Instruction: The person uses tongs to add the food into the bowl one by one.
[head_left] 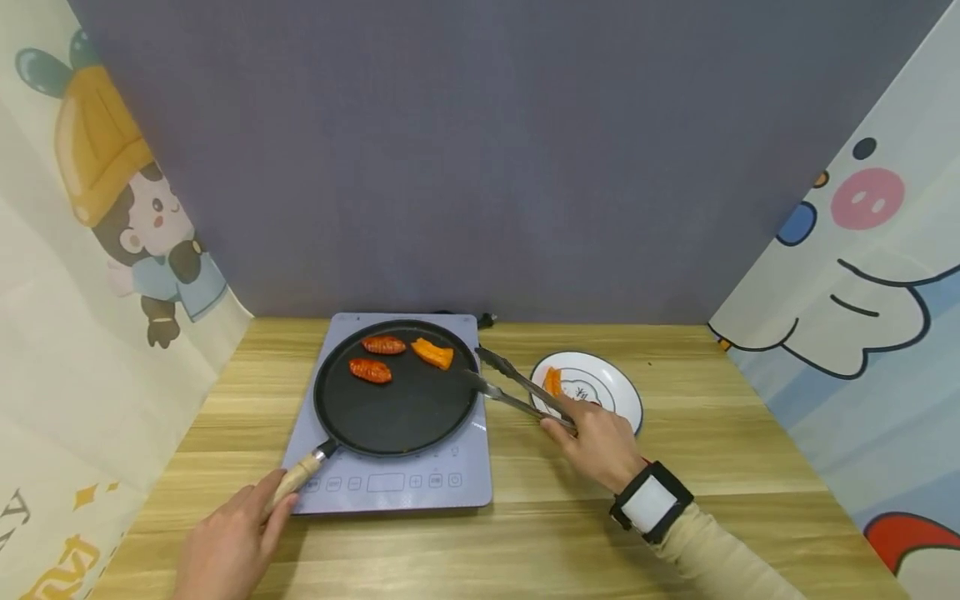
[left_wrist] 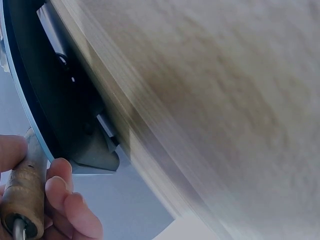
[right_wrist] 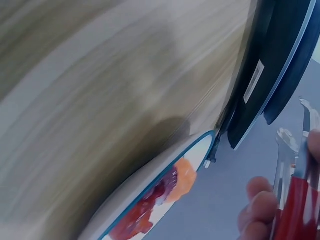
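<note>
My head feed arrives bright and evenly lit, with soft shadows on the bench (head_left: 555, 533) near the right grip (head_left: 600, 442) and a glint on the tongs (head_left: 517, 403) ahead of it. Both wrist feeds reach me hazier and bluish. Beyond the left grip (head_left: 236, 533), the bench's grain smears out of focus; beside the right grip, dark shadow pools under the plate (right_wrist: 142, 185).

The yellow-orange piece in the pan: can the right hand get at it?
Probably yes: the right hand holds spread tongs, tips close to the pan, and nothing visible blocks the yellow-orange piece.
</note>
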